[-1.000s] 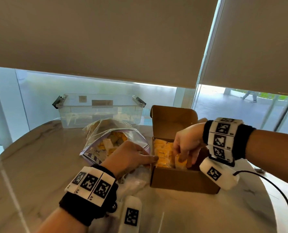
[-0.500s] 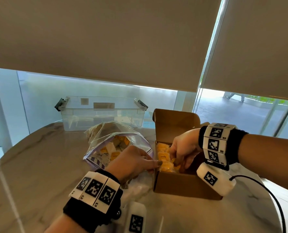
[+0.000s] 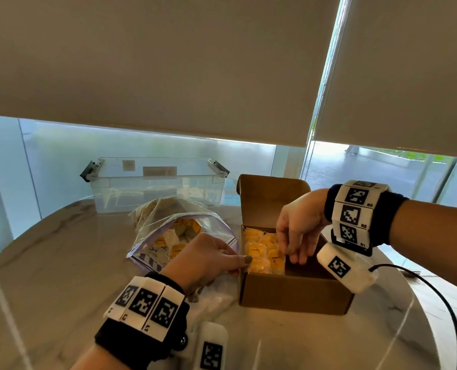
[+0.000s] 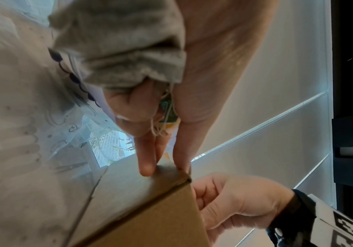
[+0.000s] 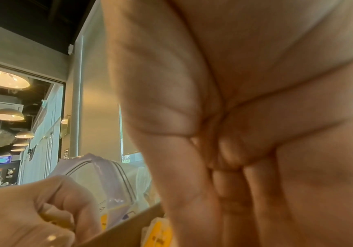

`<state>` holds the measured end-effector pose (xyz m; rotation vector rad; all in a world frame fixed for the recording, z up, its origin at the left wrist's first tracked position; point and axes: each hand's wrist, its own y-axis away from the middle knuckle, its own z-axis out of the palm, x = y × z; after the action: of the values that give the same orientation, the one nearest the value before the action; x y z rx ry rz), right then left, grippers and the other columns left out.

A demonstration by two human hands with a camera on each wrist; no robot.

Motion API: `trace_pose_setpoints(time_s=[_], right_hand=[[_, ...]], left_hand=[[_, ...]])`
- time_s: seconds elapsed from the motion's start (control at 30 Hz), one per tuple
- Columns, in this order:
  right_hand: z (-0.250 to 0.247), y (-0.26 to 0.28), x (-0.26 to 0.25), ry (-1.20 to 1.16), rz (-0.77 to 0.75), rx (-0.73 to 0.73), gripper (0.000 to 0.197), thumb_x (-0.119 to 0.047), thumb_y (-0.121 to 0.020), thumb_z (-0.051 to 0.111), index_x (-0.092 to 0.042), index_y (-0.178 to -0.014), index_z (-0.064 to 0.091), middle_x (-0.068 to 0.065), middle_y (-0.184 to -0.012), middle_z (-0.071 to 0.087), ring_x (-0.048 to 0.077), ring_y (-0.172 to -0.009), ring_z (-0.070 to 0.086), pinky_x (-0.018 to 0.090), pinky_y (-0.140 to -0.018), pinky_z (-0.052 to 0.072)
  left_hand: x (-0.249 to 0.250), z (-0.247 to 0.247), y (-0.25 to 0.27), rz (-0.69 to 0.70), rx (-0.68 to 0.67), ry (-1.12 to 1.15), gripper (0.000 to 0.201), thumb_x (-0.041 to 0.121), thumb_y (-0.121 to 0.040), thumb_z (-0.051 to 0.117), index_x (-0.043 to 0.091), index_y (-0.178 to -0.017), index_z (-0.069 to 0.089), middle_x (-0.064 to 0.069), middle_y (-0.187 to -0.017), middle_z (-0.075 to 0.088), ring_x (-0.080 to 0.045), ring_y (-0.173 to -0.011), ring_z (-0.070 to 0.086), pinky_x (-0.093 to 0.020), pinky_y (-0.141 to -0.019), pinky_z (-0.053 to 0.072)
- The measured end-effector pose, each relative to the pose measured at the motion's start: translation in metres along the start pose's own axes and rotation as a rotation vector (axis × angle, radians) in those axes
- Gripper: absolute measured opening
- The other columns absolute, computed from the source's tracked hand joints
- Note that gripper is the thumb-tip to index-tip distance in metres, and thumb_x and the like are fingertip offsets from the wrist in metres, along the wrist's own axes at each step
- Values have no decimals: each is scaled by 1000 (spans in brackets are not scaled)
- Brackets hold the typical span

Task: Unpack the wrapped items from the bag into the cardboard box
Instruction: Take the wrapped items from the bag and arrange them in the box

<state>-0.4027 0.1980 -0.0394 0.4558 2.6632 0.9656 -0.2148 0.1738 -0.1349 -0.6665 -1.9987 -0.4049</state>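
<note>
— Filling up nicely, is it?

— I'd judge I'm somewhere past the middle. The cardboard box (image 3: 296,292) has a dense layer of wrapped items (image 3: 262,253) packed along its left half, while the right half looks dark and bare. The bag (image 3: 179,233) lies just left of the box on the table (image 3: 61,263), its mouth gaping toward me, with a fair heap of packets inside, so a good deal is left.

— What are your hands doing?

— My left hand (image 3: 206,259) sits at the box's near left corner; the wrist view shows the fingers curled round a small packet with a string and tag (image 4: 167,117), fingertips (image 4: 148,167) touching the cardboard rim. My right hand (image 3: 299,225) reaches down into the box, fingers pointing into the packets. Whether it grips one or only presses them into place, I cannot tell; the wrist view is mostly palm.

— And the materials?

— Box: plain brown corrugated card, stiff, square-cornered, lid flap standing upright at the back. Bag: thin clear plastic, crinkled and floppy, with a zip strip and purple print near the mouth. The items are small flat sachets, yellow and white, in glossy wrappers that should slide over one another. Beyond the bag stands a clear plastic tub (image 3: 155,182) with dark clip handles. The tabletop is smooth, pale, marble-veined.
</note>
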Motion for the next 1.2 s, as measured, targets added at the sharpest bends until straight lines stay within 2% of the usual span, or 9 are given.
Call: trace_pose_setpoints(time_s=[0.27,0.4,0.53,0.63,0.73,0.83,0.9,1.0,1.2], right_hand=[[16,-16,-12,90,-43,-178,34,2,-95,43,-1,-128,51,20,-135,52,28,-113,55,33,-86,48],[15,-21,-15,74,-37,-182,35,2,-95,41,7,-130,44,21,-116,58,26,-96,58,31,-76,48],[11,-20,-12,26,-15,-127,18,-2,-95,44,-7,-99,61,5,-90,65,18,-80,63,33,-78,50],[2,-15,-7,13,4,-45,18,-3,-94,47,-3,-104,63,6,-81,69,16,-69,66,31,-73,53],[3,-19,-1,17,41,122,27,-3,-91,53,3,-116,60,16,-101,69,17,-66,63,27,-64,53],[9,-28,2,69,96,168,34,-1,-89,55,4,-123,55,21,-123,60,27,-96,66,25,-65,52],[9,-32,3,51,153,135,36,2,-92,49,4,-127,50,21,-126,58,33,-114,59,34,-81,52],[5,-36,6,-19,180,124,34,1,-93,46,4,-127,50,20,-124,60,32,-114,60,43,-99,47],[0,-25,5,-54,132,91,37,-5,-93,50,-1,-130,50,18,-123,61,32,-110,61,39,-88,51]], left_hand=[[-3,-1,0,35,13,-28,27,41,-79,69,15,-87,71,5,-71,68,2,-39,45,-14,-43,39],[-4,-1,-2,33,15,-21,28,41,-79,69,15,-88,71,1,-75,70,-1,-43,46,-15,-44,39],[-4,0,-2,17,16,-15,28,42,-79,69,15,-89,70,0,-78,71,0,-41,45,-15,-43,38],[-3,0,-2,14,14,-13,24,41,-78,70,18,-85,70,1,-73,68,-1,-41,44,-15,-43,38],[-4,-1,-2,23,26,-24,24,40,-79,70,17,-85,71,-2,-76,70,0,-41,45,-14,-43,39],[-3,-1,-2,25,27,-20,26,40,-79,70,15,-86,71,0,-73,68,1,-40,45,-14,-43,39],[-3,-1,-2,20,25,-21,27,41,-79,69,14,-87,71,-1,-74,68,-1,-41,45,-15,-43,39],[-4,-1,-1,21,19,-27,29,41,-79,69,14,-87,71,-2,-77,69,0,-42,45,-15,-43,38],[-3,-2,2,47,33,-38,25,36,-81,68,12,-86,72,1,-69,66,3,-38,46,-11,-43,36]])
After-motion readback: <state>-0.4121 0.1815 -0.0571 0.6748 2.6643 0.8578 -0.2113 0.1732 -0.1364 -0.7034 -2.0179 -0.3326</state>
